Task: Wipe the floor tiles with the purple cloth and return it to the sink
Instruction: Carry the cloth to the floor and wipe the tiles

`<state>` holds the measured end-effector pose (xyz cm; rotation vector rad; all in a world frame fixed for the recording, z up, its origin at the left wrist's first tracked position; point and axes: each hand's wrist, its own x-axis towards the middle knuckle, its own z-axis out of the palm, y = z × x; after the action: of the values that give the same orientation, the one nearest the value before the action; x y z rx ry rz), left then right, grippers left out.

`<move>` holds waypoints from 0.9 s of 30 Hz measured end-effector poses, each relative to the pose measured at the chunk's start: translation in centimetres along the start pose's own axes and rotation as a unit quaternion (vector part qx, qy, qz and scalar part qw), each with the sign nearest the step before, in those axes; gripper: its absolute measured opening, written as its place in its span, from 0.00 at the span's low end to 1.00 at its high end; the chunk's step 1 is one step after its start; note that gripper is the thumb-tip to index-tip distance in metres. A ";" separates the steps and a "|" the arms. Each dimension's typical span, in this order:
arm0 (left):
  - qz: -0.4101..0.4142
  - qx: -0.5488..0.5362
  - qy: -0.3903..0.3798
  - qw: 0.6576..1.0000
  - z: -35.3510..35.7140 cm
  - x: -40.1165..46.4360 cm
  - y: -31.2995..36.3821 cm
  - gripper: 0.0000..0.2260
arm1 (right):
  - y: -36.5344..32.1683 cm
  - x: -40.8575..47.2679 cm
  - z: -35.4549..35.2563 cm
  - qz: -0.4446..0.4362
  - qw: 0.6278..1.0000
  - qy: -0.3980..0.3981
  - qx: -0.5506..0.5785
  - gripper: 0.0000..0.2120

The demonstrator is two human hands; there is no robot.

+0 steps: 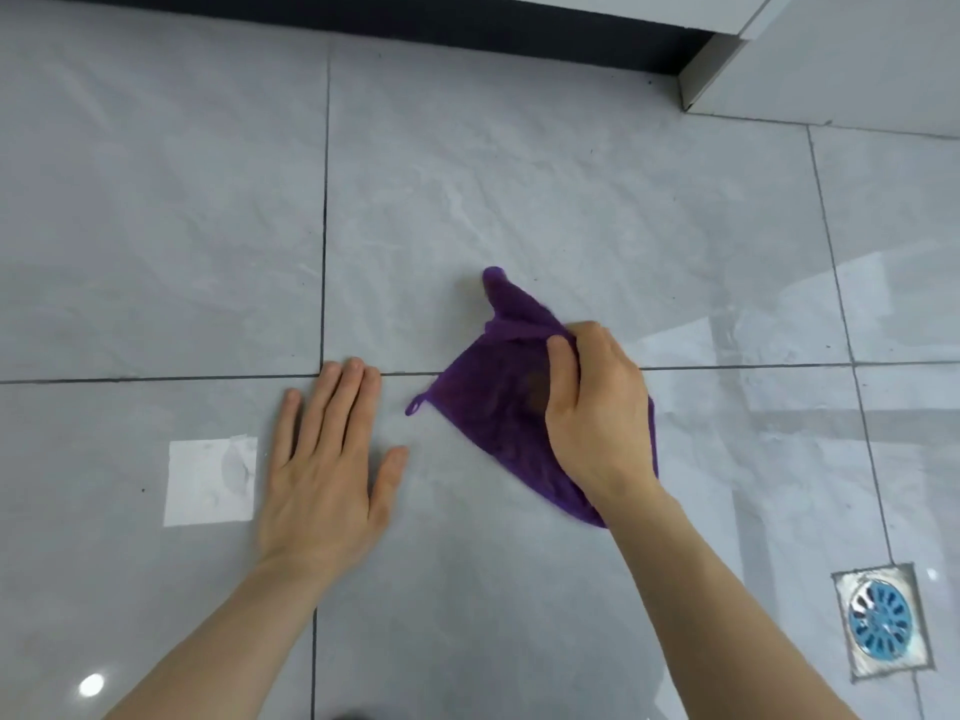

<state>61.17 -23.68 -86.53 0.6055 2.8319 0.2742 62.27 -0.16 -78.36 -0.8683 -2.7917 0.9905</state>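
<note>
From the head camera, the purple cloth lies on the grey floor tiles, straddling the grout line that crosses the frame. The right hand sits on the cloth's right half, fingers curled around a bunched fold at its top edge, thumb pressed against the fabric, so that one corner of the cloth stands up in a peak beyond the hand. A small hanging loop sticks out from the cloth's left corner.

Just left of the cloth, apart from it, the left hand rests flat on the tile, palm down, fingers together and thumb spread toward the cloth; it holds nothing.

Left of that hand, beside it, a pale square patch lies on the tile. Well to the right of the cloth and nearer the camera, a square metal floor drain with a blue round strainer is set into the floor. Far beyond the cloth runs a dark baseboard strip, meeting a white cabinet corner at the upper right.
</note>
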 end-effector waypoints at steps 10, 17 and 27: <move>-0.003 -0.005 0.013 1.000 0.1 -0.1 0.2 0.33 | 4.2 -7.3 -0.4 0.017 0.999 0.034 -0.019 0.17; -0.001 -0.004 0.020 1.000 0.1 0.0 0.2 0.33 | 7.1 -10.3 4.1 -0.216 0.946 -0.112 -0.212 0.28; -0.006 -0.002 0.004 1.000 0.0 0.0 0.3 0.33 | 6.5 -1.5 5.7 -0.052 0.991 0.070 -0.102 0.24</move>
<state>61.29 -23.42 -86.44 0.5863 2.8404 0.2805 65.37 -0.06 -86.55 -0.7677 -2.8183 0.6122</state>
